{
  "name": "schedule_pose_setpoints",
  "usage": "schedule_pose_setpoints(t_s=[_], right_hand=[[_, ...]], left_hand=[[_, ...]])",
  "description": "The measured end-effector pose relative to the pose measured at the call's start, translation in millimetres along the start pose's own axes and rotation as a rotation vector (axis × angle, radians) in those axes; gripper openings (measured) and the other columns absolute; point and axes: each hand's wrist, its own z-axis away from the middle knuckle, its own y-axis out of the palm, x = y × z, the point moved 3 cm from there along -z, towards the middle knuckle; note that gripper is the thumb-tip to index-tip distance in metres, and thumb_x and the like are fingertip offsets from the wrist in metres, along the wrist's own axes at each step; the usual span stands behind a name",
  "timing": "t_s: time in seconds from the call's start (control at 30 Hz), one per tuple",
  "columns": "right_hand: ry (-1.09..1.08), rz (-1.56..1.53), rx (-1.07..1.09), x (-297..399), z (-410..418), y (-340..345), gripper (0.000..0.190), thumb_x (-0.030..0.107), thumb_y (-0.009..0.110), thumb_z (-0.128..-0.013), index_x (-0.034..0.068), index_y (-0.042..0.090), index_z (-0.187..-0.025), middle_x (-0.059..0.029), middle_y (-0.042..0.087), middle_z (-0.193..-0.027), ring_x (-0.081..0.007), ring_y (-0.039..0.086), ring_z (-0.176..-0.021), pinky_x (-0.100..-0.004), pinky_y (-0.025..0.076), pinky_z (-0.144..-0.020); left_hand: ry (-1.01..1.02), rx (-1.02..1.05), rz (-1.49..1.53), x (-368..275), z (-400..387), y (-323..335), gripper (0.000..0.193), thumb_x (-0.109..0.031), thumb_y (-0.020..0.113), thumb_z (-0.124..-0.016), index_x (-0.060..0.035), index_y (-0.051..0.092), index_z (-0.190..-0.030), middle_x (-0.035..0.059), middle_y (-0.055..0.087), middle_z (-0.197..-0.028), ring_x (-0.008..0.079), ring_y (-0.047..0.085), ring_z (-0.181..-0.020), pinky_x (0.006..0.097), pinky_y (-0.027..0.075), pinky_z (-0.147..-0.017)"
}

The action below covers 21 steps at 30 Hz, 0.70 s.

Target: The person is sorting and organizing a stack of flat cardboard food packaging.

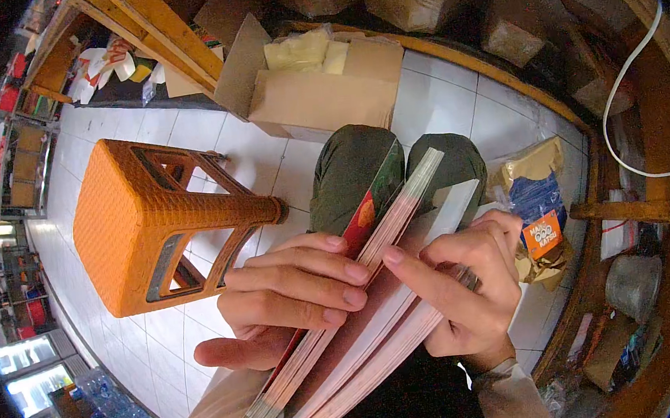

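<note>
A thick bundle of paper sheets (pixel 405 211) with a glossy red-and-green printed cover (pixel 364 213) slants across my lap. It is parted into two portions, with a gap between them. My left hand (pixel 292 298) grips the left portion, fingers lying over the cover and its page edges, thumb pointing left. On the other side, my right hand (pixel 472 286) holds the right portion of pages (pixel 380 359) with curled fingers. One extended finger of that hand reaches into the gap near the left portion's edges. Whether the sheets are bound cannot be made out.
An orange woven-pattern plastic stool (pixel 108 231) lies on its side on white floor tiles at left. Ahead is an open cardboard box (pixel 324 98) with yellowish contents. At right sits a wrapped package (pixel 532 187) bearing an orange label, beside wooden shelving (pixel 644 212). A white cable (pixel 606 104) hangs there.
</note>
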Motion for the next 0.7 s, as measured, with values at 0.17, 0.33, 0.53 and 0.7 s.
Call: schedule_pose_setpoints(t_s=[0.17,0.33,0.53,0.7], right_hand=[[-0.042,-0.018,0.022,-1.2,1.2,0.6,0.054,0.019,0.061,-0.057,0.012,0.075,-0.109,0.0012,0.054,-0.086,-0.0175,0.049,-0.074,-0.0373,0.035,-0.079],[-0.033,-0.022,0.039,-1.7,1.1,-1.0,0.054,0.019,0.061,-0.057,0.012,0.075,-0.109,0.0005,0.055,-0.087,-0.0177,0.05,-0.073,-0.0375,0.035,-0.079],[-0.05,-0.018,0.024,-2.1,0.1,0.2,0.054,0.017,0.061,-0.058,0.011,0.074,-0.11,0.0004,0.054,-0.086,-0.0174,0.05,-0.072,-0.0378,0.035,-0.079],[-0.049,-0.017,0.012,-0.8,-1.1,0.4,0.052,0.016,0.062,-0.059,0.012,0.075,-0.109,0.0003,0.053,-0.086,-0.0173,0.05,-0.071,-0.0381,0.035,-0.079]], left_hand=[[0.001,0.014,-0.004,-2.8,-1.0,-1.5,0.099,-0.07,0.004,-0.095,0.0032,0.068,-0.078,0.0228,0.071,-0.08,0.039,0.071,-0.082,0.0526,0.048,-0.093],[0.013,0.002,0.014,0.3,-0.1,-0.8,0.099,-0.07,0.005,-0.095,0.0034,0.068,-0.078,0.0231,0.071,-0.08,0.0393,0.07,-0.082,0.0528,0.047,-0.094],[0.005,-0.002,0.018,-0.7,-0.4,-1.5,0.098,-0.07,0.005,-0.095,0.0036,0.068,-0.078,0.0232,0.071,-0.08,0.0393,0.071,-0.081,0.0529,0.047,-0.094],[0.002,-0.029,0.02,-1.0,0.5,-0.9,0.098,-0.07,0.005,-0.095,0.0036,0.068,-0.077,0.0231,0.071,-0.08,0.0387,0.071,-0.081,0.0527,0.047,-0.094]])
